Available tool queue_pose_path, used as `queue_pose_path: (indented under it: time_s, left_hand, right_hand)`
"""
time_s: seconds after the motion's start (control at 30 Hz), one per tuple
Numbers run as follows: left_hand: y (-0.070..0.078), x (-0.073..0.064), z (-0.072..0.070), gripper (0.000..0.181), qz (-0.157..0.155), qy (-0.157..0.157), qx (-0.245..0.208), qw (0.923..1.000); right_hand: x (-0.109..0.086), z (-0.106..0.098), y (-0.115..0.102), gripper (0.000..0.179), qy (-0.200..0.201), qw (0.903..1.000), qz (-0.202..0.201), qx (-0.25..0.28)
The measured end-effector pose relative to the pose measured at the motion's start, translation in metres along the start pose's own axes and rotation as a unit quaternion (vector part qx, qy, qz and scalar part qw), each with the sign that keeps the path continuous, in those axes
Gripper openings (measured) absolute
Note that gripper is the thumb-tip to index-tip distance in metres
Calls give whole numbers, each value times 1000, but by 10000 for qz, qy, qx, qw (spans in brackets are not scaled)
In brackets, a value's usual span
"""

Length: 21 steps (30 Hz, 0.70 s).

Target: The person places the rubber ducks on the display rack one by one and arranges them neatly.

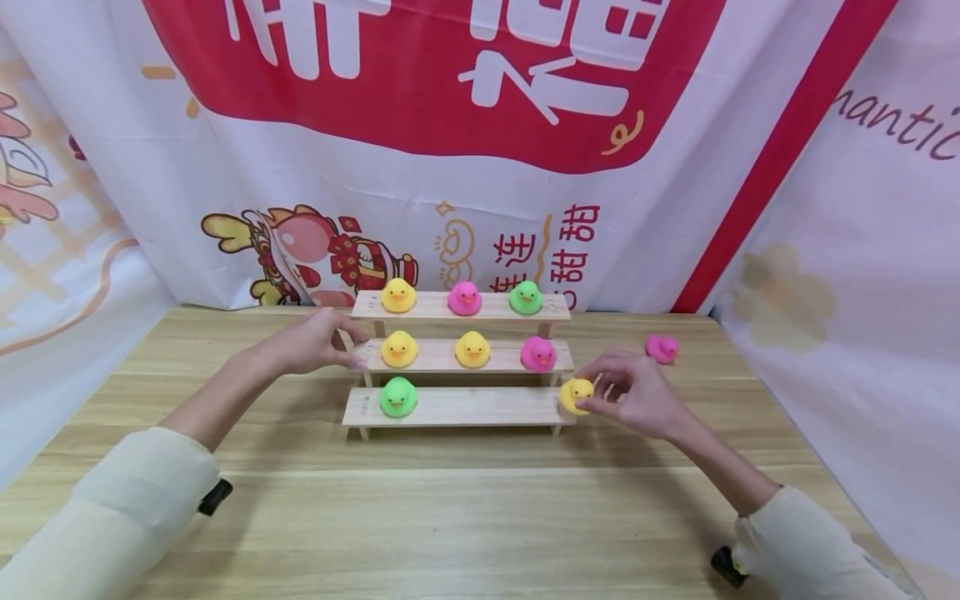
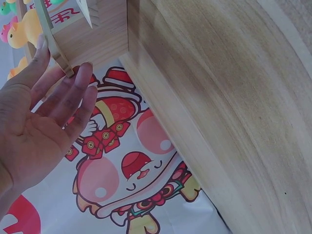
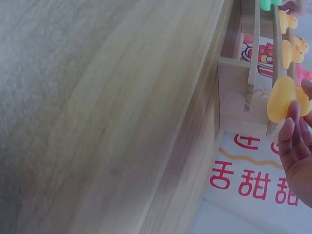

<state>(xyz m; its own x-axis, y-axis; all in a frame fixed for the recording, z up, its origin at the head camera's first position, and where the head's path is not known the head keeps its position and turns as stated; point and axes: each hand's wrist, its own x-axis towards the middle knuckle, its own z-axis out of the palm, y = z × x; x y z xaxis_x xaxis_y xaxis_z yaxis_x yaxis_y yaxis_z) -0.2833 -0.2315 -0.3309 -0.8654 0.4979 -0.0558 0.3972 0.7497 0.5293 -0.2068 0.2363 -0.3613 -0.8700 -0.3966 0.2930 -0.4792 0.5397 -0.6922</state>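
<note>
A small three-step wooden shelf [image 1: 480, 408] carries rubber ducks in yellow, pink and green. My left hand [image 1: 318, 340] pinches the left end of its middle step, thumb above and fingers under the board [image 2: 59, 57] in the left wrist view. A yellow rubber duck [image 1: 577, 396] is between the thumb and fingers of my right hand [image 1: 637, 392], at the right end of the lowest step. The right wrist view shows that yellow duck [image 3: 282, 100] close up; whether it touches the board I cannot tell. A green duck [image 1: 398, 397] sits at the left of the lowest step.
On the table [image 1: 465, 517], right of the shelf, lies a pink duck [image 1: 662, 349] apart from the others. The top step holds yellow, pink and green ducks; the middle one has two yellow and a pink [image 1: 538, 354]. A printed cloth [image 1: 420, 125] hangs close behind.
</note>
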Motion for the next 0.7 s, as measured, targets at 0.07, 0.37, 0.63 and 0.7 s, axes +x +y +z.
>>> queue_pose_path:
  time_s: [0.07, 0.37, 0.63, 0.7]
  left_hand:
    - [0, 0, 0, 42, -20, -7, -10, 10000]
    - [-1, 2, 0, 40, -5, 14, 35, 10000]
    - [-2, 2, 1, 38, 98, 56, -17, 9999]
    - [-2, 2, 1, 39, 114, 55, -23, 9999]
  right_hand:
    - [0, 3, 0, 28, -44, 9998, -160, 91]
    - [-1, 17, -8, 31, -206, 9976, -619, 246]
    - [6, 36, -19, 33, -264, 9976, -600, 225]
    - [9, 41, -23, 33, -286, 9974, -623, 208]
